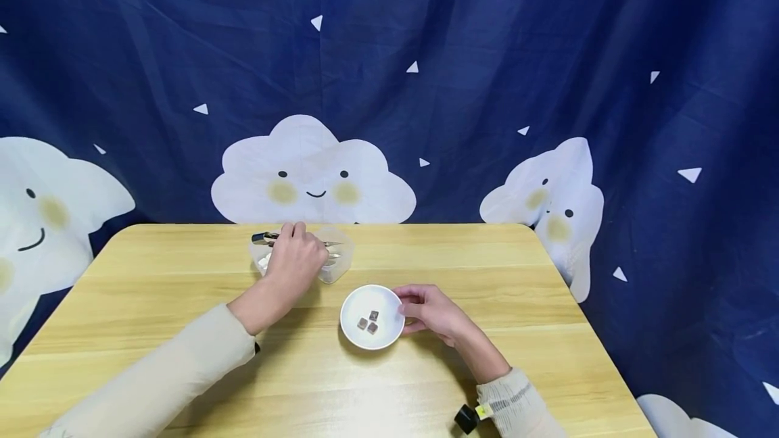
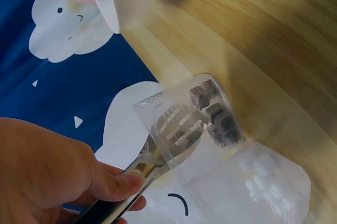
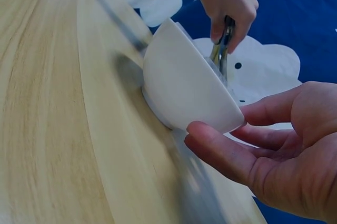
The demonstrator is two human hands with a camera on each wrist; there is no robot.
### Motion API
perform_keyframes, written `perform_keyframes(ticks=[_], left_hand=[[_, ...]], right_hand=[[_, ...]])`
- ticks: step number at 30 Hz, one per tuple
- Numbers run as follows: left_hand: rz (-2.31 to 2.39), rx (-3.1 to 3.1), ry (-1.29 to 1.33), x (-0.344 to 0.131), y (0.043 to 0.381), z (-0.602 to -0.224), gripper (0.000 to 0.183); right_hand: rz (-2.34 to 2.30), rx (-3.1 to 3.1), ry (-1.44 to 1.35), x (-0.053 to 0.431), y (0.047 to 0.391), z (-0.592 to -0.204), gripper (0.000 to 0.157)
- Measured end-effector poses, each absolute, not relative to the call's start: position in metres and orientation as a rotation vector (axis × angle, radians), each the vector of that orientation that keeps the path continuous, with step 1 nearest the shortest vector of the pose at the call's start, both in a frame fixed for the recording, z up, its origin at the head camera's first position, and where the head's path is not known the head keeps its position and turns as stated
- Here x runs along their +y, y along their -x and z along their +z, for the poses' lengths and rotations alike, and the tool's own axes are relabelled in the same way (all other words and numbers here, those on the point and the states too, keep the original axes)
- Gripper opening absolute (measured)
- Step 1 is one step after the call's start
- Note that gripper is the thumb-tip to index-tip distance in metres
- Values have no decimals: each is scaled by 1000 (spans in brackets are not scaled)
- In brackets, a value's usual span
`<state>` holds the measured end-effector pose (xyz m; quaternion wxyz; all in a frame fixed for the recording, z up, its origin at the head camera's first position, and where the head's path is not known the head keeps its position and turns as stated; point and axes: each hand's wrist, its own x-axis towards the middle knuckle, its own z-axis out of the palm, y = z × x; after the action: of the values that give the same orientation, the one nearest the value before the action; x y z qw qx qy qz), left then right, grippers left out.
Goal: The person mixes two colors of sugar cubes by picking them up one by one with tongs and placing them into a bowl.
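My left hand (image 1: 295, 259) grips metal tongs (image 2: 154, 162) by the handles, over a clear plastic container (image 1: 343, 252) at the far side of the table. In the left wrist view, the slotted tong heads dip into the compartment with several brown cubes (image 2: 220, 121). Several white pieces (image 2: 266, 182) lie in the neighbouring compartment. With thumb and fingers, my right hand (image 1: 435, 313) holds the right rim of a white bowl (image 1: 388, 309). Three brown cubes (image 1: 372, 328) sit inside the bowl, seen from above.
The wooden table (image 1: 201, 276) ends at a dark blue curtain (image 1: 365, 73) with clouds and white triangles on it. A small black object (image 1: 466, 419) with a yellow tag is by the right sleeve.
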<state>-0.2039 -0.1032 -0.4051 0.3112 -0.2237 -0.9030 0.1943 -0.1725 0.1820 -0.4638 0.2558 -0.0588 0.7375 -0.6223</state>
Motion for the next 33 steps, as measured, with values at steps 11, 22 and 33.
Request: perform_keyframes(ticks=[11,22,33], left_hand=[[576,-2517,567,-102,207,-406,31],[545,-2532,577,-107,212,-406,36],[394,-2589,595,-113,213,-406,24]], right_hand=[[-1686,1998,165,180,171,-462,40],[-1689,1996,163,180,171,-462,41],[-1685,1996,166,181,171,-463,41]])
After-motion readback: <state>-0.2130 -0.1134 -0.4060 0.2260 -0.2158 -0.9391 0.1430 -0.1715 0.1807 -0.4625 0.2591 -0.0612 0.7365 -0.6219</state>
